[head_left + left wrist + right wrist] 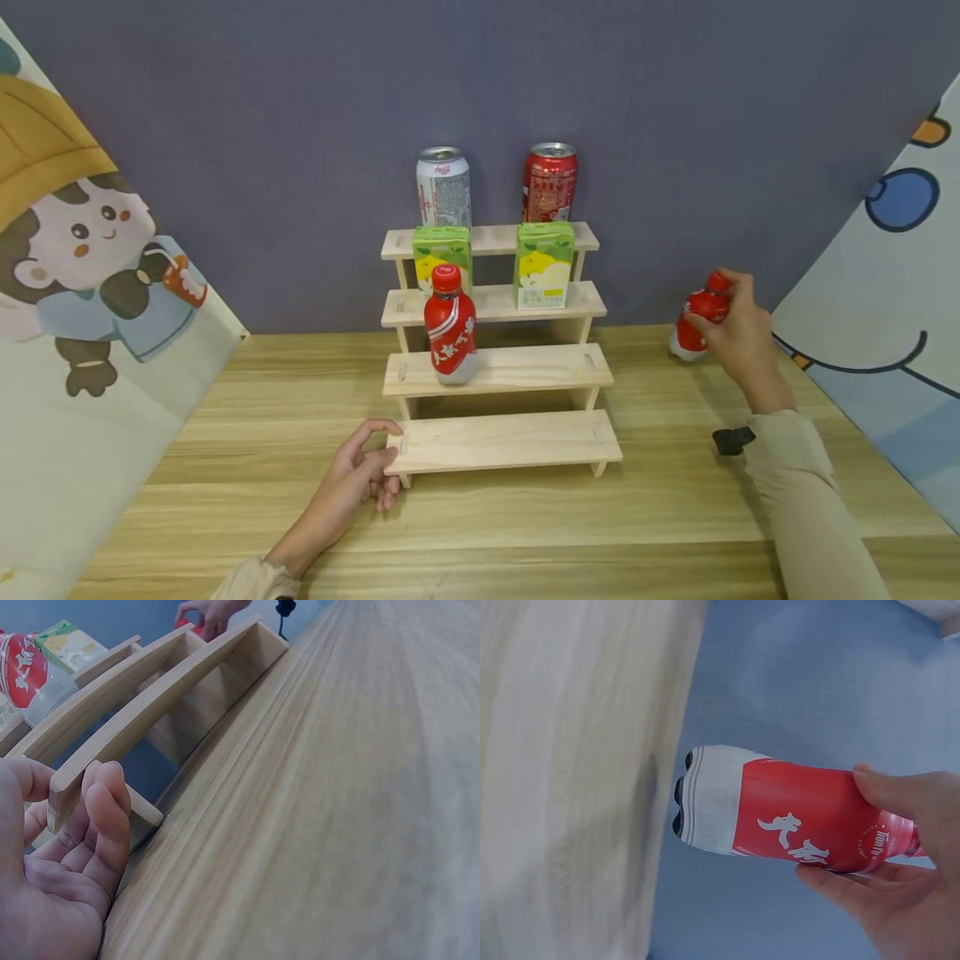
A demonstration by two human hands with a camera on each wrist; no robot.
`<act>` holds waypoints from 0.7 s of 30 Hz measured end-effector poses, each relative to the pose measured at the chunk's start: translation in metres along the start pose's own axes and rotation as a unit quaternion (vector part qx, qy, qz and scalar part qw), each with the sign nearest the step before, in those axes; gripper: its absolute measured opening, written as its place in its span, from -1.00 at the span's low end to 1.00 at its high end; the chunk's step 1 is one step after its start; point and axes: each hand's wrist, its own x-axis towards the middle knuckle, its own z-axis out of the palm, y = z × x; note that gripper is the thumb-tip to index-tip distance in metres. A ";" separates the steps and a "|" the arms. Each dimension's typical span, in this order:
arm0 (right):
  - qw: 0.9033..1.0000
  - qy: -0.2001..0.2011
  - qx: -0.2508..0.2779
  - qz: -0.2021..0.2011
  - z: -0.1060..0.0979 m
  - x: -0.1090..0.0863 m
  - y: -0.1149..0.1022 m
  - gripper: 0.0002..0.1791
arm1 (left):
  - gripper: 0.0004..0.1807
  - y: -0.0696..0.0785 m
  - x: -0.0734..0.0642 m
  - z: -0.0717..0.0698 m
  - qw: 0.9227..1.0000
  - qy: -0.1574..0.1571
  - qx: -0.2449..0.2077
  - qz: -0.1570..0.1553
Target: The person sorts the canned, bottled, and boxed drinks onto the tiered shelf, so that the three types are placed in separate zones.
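Observation:
My right hand (742, 337) grips a red bottle (696, 325) with a whitish base around its upper part, right of the stepped wooden rack (510, 442). In the right wrist view the thumb and fingers wrap the upper end of this bottle (795, 814), its base apart from the wooden surface. With my left hand (356, 475) I hold the left end of the rack's lowest shelf, and the left wrist view shows thumb and fingers pinching that shelf's end (112, 746). A second red bottle (451, 333) stands upright on the shelf above it.
Two green juice cartons (544, 267) stand on the second shelf from the top. On the top shelf are a white can (443, 187) and a red can (551, 183). A dark wall (315, 167) rises behind, with cartoon-printed panels (112, 275) at both sides of the wooden table (487, 533).

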 end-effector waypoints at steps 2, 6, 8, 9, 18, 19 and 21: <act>1.000 -0.001 -0.002 -0.004 -0.001 0.000 -0.005 -0.07 | -0.62 0.000 0.000 0.000 1.000 -0.001 0.001 0.000; 1.000 0.000 0.003 -0.018 -0.002 0.002 -0.014 -0.05 | -0.63 0.000 0.000 0.000 1.000 0.000 0.001 0.002; 1.000 0.003 0.005 -0.030 -0.003 0.003 -0.019 -0.05 | -0.63 0.000 0.000 0.001 1.000 -0.001 0.000 0.003; 0.999 0.003 0.006 -0.035 -0.003 0.003 -0.021 -0.05 | -0.63 0.000 0.000 0.001 1.000 0.000 0.000 0.002; 0.998 -0.011 0.008 -0.064 -0.009 0.002 -0.047 -0.04 | -0.62 0.001 0.001 0.001 1.000 0.002 -0.001 -0.003; 0.998 -0.011 0.009 -0.066 -0.010 0.002 -0.051 -0.04 | -0.62 0.001 0.001 0.001 1.000 0.002 -0.001 -0.002; 0.997 -0.013 0.013 -0.070 -0.012 0.000 -0.057 -0.04 | -0.61 0.001 0.001 0.001 1.000 0.001 0.000 -0.002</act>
